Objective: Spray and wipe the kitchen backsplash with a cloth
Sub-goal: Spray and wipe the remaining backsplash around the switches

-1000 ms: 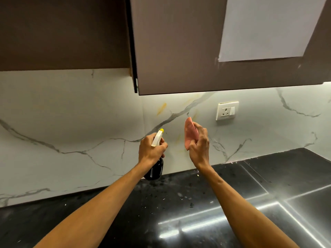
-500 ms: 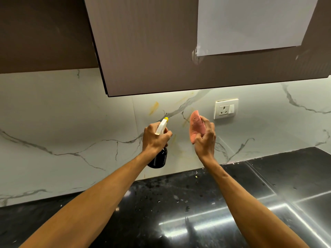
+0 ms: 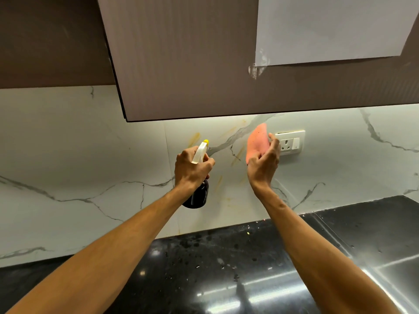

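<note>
My left hand (image 3: 191, 167) grips a dark spray bottle (image 3: 198, 197) with a white head and yellow nozzle, which points at the white marble backsplash (image 3: 74, 159). Yellowish stains (image 3: 237, 155) streak the backsplash between my two hands. My right hand (image 3: 264, 162) holds a folded pink cloth (image 3: 257, 142), raised in front of the wall just left of the socket. Whether the cloth touches the wall I cannot tell.
A white socket plate (image 3: 291, 142) sits on the backsplash right of the cloth. Brown wall cabinets (image 3: 181, 57) hang low overhead, with a white sheet (image 3: 328, 28) taped on. Below lies a glossy black countertop (image 3: 226, 268) speckled with crumbs and droplets.
Both hands have risen along the backsplash with the bottle and the cloth. The cloth now sits beside the socket, and the view has shifted right and closer to the wall.
</note>
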